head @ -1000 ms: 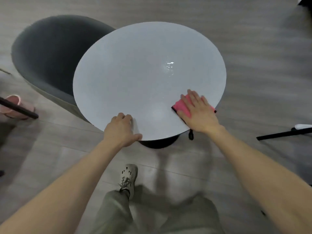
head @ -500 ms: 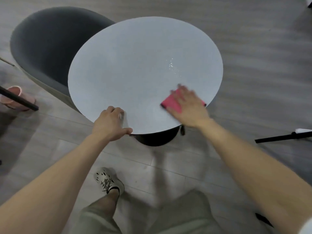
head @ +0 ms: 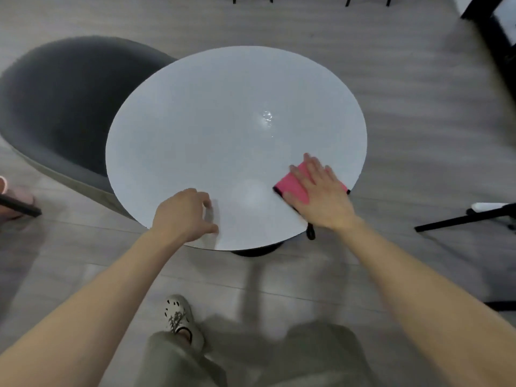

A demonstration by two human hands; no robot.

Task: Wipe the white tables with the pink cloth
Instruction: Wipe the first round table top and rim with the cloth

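Observation:
A round white table (head: pixel 223 129) stands on a dark base in front of me. The pink cloth (head: pixel 291 184) lies flat on the table's near right part, with a black loop hanging over the rim. My right hand (head: pixel 321 195) presses on the cloth with straight, spread fingers and covers most of it. My left hand (head: pixel 185 215) rests on the near rim of the table, fingers curled on the top and the thumb along the edge. A small wet shine shows near the table's middle.
A dark grey round chair (head: pixel 58 107) stands against the table's left side. A pink object (head: pixel 14 196) and a black bar lie on the floor at far left. A black stand leg (head: pixel 460 217) crosses the floor at right. Dark furniture (head: pixel 497 37) fills the top right corner.
My right hand has slid the cloth left and then back right along the table's near right part. My left hand stays on the near rim. My view has shifted and one foot has moved.

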